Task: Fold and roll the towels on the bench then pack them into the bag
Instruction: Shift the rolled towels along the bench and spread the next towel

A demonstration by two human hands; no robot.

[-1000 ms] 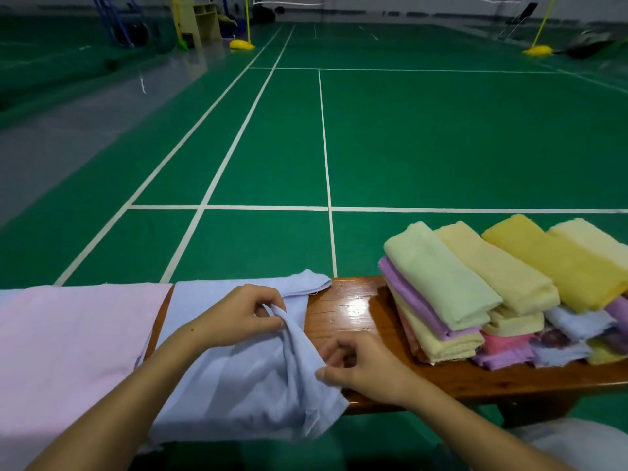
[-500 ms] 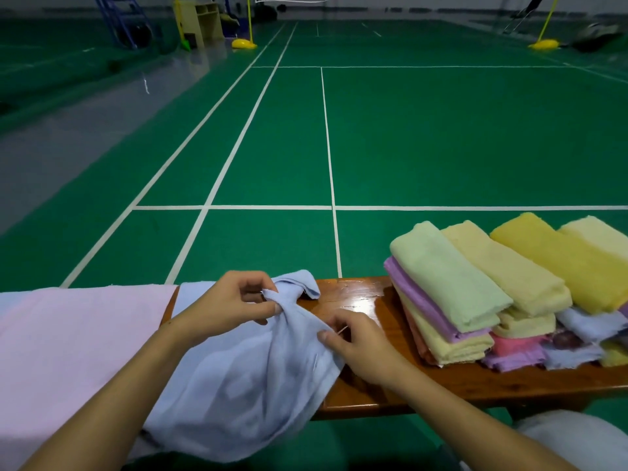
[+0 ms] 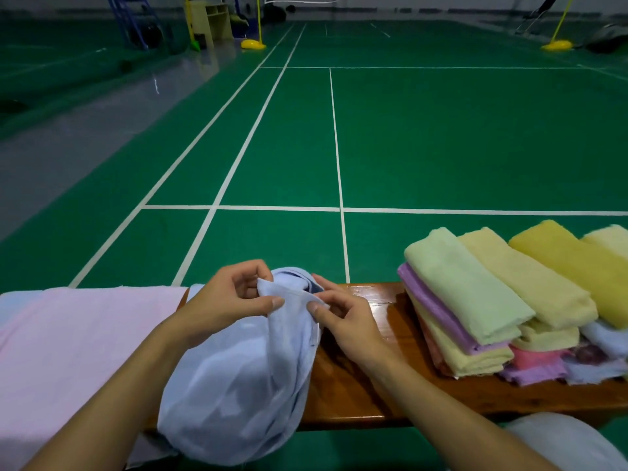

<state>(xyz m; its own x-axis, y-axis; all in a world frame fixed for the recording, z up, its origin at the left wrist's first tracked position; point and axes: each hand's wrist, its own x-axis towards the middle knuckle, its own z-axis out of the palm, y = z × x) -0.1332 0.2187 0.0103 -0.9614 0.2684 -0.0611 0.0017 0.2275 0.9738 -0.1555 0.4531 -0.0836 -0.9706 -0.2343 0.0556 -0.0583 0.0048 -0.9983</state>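
Your right hand has closed in beside your left hand, both now pinching the light blue towel's top edge, gathered higher off the bench.

The pink towel runs off the left edge. The right edge cuts the pale yellow towel and the wooden bench. The blue towel hides the left hand's fingertips. A whitish shape, perhaps the bag, is cropped at the bottom corner.

Dim, soft indoor light; glare on bench; wide-angle edge distortion.
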